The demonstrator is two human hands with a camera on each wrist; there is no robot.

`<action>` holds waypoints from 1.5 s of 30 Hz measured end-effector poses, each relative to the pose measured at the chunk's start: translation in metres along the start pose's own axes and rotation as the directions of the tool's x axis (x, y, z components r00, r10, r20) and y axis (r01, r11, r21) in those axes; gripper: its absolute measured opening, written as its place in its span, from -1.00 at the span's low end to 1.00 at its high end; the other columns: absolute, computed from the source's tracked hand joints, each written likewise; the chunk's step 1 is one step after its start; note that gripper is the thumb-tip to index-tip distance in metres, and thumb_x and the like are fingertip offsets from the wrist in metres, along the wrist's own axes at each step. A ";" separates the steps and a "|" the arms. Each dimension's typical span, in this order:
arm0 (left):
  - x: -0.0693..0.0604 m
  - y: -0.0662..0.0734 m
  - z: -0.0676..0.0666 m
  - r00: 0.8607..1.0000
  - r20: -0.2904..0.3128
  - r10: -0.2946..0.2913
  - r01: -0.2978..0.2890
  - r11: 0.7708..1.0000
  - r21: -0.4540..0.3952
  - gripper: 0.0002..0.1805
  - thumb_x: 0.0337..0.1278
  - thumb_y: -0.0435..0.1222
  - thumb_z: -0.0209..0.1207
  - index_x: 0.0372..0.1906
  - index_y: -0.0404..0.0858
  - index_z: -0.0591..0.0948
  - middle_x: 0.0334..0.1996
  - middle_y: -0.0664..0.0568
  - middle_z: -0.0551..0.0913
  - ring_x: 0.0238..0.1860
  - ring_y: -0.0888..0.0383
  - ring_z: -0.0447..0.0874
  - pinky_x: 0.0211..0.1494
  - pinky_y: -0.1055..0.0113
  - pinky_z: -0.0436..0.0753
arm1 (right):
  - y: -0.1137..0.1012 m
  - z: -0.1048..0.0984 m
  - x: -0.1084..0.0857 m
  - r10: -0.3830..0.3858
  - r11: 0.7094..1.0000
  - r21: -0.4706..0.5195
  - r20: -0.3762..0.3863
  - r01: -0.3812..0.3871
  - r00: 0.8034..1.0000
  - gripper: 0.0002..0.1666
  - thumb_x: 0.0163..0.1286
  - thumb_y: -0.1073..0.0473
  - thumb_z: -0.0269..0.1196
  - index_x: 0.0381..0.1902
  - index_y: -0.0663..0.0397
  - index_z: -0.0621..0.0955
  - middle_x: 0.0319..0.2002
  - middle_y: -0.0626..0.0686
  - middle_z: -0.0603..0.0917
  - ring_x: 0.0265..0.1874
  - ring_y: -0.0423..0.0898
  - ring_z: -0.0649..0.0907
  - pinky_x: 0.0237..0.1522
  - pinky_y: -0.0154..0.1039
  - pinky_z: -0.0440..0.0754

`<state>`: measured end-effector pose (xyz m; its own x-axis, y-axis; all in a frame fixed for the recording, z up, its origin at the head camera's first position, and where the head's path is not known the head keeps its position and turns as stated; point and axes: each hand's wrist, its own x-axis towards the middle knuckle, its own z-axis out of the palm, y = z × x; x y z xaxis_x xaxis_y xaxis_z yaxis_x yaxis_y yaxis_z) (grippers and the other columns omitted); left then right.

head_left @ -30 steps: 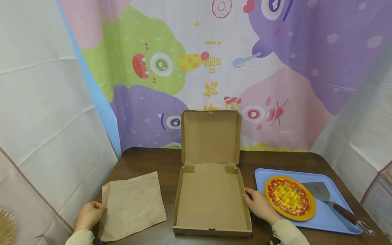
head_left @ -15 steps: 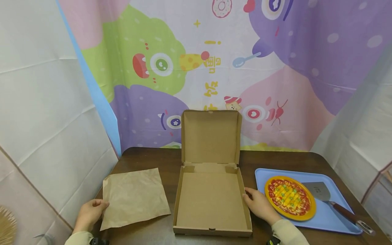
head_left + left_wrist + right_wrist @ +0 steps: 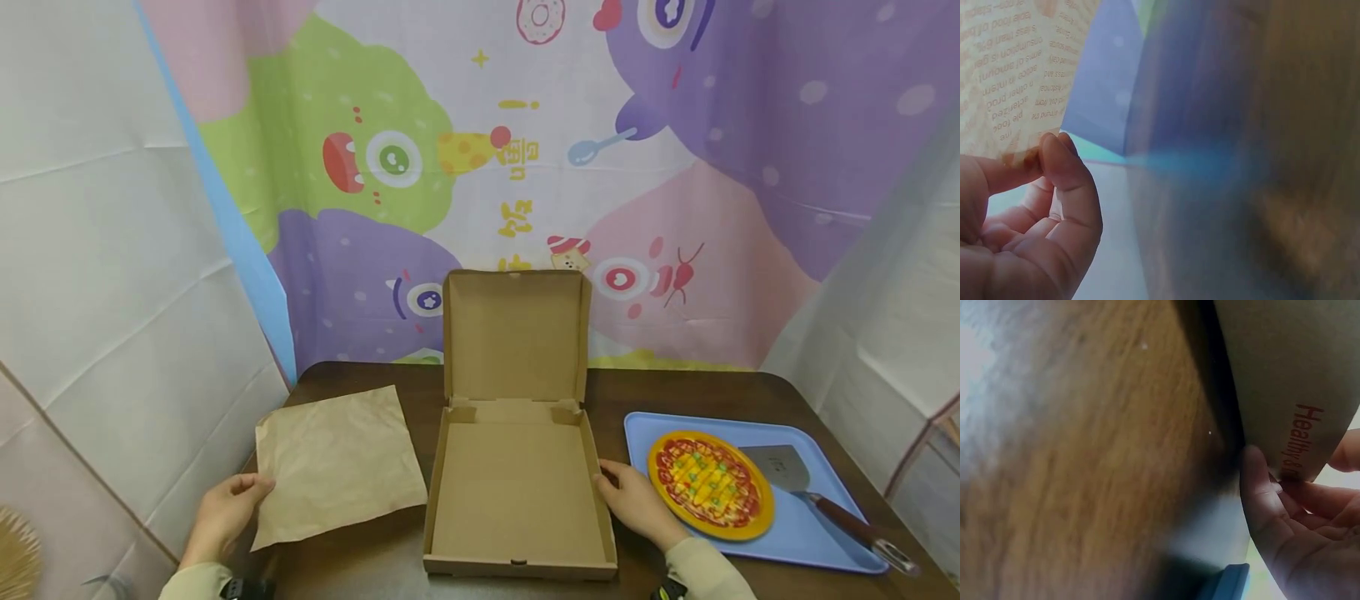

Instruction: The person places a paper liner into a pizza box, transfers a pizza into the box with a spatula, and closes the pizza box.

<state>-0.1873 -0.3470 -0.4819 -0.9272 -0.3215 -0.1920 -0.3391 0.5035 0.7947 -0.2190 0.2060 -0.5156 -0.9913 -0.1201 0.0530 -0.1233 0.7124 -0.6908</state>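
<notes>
—What do I grasp?
—My left hand (image 3: 227, 515) pinches the left edge of the paper (image 3: 341, 467): brown, creased, squarish, printed, left of the box (image 3: 521, 492).
—And opposite?
—My right hand (image 3: 636, 502) grips the box's right wall (image 3: 1294, 381): brown cardboard, red-lettered, its lid (image 3: 516, 337) raised.

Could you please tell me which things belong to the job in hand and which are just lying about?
In hand:
brown paper, pinched by the left hand
open cardboard box, its side held by the right hand

Lying by, untouched, though perhaps wanted later:
blue tray
pizza on it
spatula beside the pizza
</notes>
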 end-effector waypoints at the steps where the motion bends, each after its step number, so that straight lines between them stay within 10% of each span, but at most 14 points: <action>1: -0.001 0.003 0.001 1.000 0.006 0.006 -0.006 1.000 -0.012 -0.46 0.33 -0.07 0.13 0.08 -0.50 0.52 -0.36 0.19 0.60 -0.31 0.27 0.47 -0.26 0.40 0.50 | 0.000 0.000 0.000 0.005 1.000 0.002 0.001 -0.005 1.000 -0.54 0.44 0.21 0.14 0.14 0.49 0.54 0.08 0.38 0.63 0.09 0.25 0.62 0.15 0.16 0.55; 24: -0.017 0.073 0.070 0.991 0.115 0.074 -0.044 0.968 -0.246 -0.72 0.29 -0.25 0.18 -0.10 -0.42 0.56 -0.48 0.17 0.46 -0.46 0.26 0.39 -0.38 0.40 0.51 | 0.000 0.001 -0.003 0.034 0.999 0.028 0.006 -0.035 0.999 -0.51 0.44 0.19 0.14 0.16 0.49 0.52 0.11 0.39 0.62 0.15 0.27 0.59 0.20 0.17 0.51; 45: -0.022 0.101 0.133 0.980 0.126 0.153 -0.109 0.946 -0.304 -0.82 0.21 -0.34 0.23 -0.23 -0.44 0.61 -0.52 0.07 0.59 -0.45 0.21 0.51 -0.37 0.36 0.56 | 0.003 0.002 -0.003 0.024 0.999 0.025 0.014 -0.025 1.000 -0.51 0.44 0.20 0.13 0.18 0.50 0.50 0.13 0.42 0.59 0.17 0.31 0.56 0.20 0.20 0.49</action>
<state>-0.2224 -0.1820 -0.4742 -0.9807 -0.1372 -0.1392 -0.1719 0.2672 0.9482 -0.2165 0.2071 -0.5187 -0.9933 -0.1123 0.0260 -0.0975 0.6978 -0.7097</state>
